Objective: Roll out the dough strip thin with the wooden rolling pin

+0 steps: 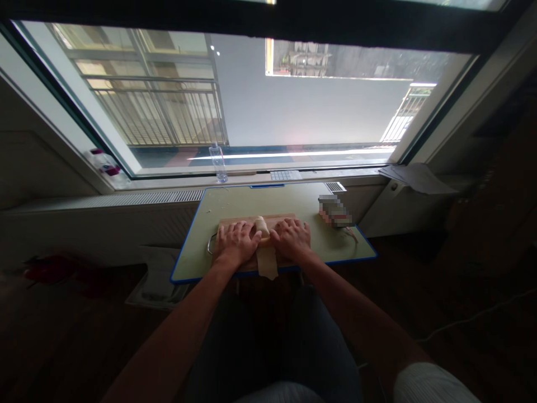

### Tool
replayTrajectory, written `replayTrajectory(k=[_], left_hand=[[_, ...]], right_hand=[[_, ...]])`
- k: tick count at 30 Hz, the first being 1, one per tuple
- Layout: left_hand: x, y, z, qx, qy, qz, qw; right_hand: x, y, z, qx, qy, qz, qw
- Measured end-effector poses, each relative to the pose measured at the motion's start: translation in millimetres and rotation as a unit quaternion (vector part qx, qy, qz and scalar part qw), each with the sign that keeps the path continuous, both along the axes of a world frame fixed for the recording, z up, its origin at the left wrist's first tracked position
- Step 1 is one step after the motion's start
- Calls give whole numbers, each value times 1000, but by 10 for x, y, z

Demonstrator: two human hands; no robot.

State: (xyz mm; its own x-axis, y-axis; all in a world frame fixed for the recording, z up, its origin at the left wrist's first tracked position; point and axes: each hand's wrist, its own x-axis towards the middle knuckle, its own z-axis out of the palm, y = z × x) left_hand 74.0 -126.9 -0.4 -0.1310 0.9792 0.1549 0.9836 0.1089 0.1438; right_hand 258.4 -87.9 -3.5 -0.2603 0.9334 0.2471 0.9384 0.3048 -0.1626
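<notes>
A wooden cutting board (280, 217) lies on the small green table (293, 196) in front of me. Pale dough (262, 225) crosses the board, its far end thick and rolled up. Its flattened strip (267, 264) hangs over the table's front edge. A short stretch of a wooden rolling pin (265, 242) shows across the dough between my thumbs. My left hand (238, 242) is closed over the pin's left part, and my right hand (291, 237) over its right part. Both palms face down, and they hide most of the pin.
A metal handle (211, 244) sticks out at the board's left. One pixelated object (334, 211) lies at the table's right. Along the window sill stand a clear bottle (217, 162) and, farther left, another bottle (107, 165). Papers (417, 180) rest at the right.
</notes>
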Motion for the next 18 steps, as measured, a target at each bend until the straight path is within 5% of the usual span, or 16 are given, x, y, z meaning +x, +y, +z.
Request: replayTrajectory(k=[13,18], left_hand=[[7,-56,-5,14,4,-1,1000],[-25,23,7,-36,-5,7,999]], right_hand=[[14,-59,-12,3,-1,0,1000],[-4,1,15,-4,0,3,1000]])
